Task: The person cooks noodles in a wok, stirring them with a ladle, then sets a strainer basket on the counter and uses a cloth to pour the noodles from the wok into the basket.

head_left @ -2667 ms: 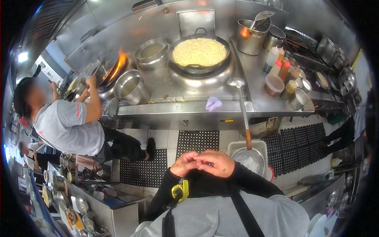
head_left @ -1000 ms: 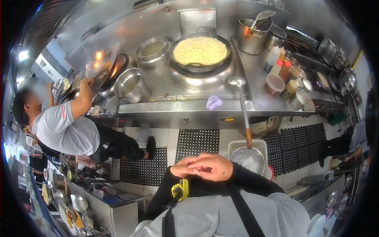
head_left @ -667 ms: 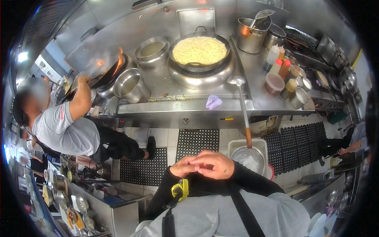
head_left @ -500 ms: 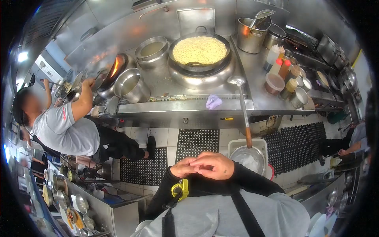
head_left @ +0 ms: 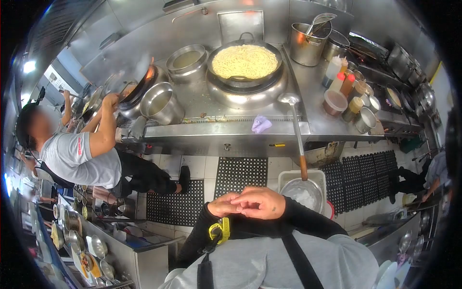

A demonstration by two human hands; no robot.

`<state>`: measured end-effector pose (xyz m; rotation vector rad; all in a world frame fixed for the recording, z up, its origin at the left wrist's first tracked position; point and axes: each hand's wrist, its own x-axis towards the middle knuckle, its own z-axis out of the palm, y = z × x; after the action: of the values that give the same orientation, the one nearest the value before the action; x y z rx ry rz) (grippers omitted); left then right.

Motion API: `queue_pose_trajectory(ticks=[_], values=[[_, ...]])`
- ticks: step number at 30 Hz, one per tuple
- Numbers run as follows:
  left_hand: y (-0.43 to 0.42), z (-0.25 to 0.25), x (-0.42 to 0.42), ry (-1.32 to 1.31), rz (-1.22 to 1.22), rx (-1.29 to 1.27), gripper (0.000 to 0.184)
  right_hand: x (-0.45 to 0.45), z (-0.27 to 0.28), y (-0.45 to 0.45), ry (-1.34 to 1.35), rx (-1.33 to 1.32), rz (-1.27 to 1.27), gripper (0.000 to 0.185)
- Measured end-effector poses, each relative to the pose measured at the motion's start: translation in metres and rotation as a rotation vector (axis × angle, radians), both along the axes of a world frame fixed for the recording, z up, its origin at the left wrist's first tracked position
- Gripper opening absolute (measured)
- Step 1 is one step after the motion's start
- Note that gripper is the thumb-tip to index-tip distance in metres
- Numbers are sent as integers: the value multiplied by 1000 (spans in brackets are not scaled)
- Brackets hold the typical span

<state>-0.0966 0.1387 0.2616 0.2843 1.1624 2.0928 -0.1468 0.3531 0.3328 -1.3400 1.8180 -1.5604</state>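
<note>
My left hand (head_left: 224, 205) and my right hand (head_left: 263, 203) are folded together in front of my body. The right fingers lie across the left ones and hide part of them; no object shows in either hand. A yellow watch (head_left: 219, 231) is on my left wrist. Ahead, a large wok (head_left: 210, 67) on a burner is heaped with pale noodles (head_left: 245, 61). A long wooden-handled ladle (head_left: 297, 130) reaches from the counter towards me, its handle end above a strainer (head_left: 288, 187). A crumpled purple cloth (head_left: 261, 124) rests on the counter's front edge.
At left a co-worker (head_left: 79, 156) tilts a wok (head_left: 137, 91) over a flame. Steel pots (head_left: 161, 103) stand between the burners. Sauce bottles (head_left: 332, 72) and tubs fill the right counter. Black mats (head_left: 240, 176) cover the floor. Another person (head_left: 435, 168) stands far right.
The co-worker's wok has tipped up and the flame beside it shows smaller. The far-right person's arm has lowered. My hands have stayed folded in place.
</note>
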Motion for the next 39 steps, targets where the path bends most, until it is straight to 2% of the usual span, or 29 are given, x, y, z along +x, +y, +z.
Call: queue_pose_trajectory(ticks=[4,12,22,27,31,39], values=[[2,8,-1,10,-19,2,23,-1,-5,0,25,-5,37,36],[-1,0,-5,122,-111,-71,25,-1,1,0,-154,11,123,44],[3,3,-4,3,-27,-127,22,-1,12,-3,-215,85,94,52],[10,20,-4,7,66,-64,19,-1,5,-3,-279,62,44,46],[7,13,-6,-28,72,-71,16,-1,1,-3,-355,32,40,42],[8,11,-8,-61,69,-79,16,-1,-15,-2,-326,-20,17,40]])
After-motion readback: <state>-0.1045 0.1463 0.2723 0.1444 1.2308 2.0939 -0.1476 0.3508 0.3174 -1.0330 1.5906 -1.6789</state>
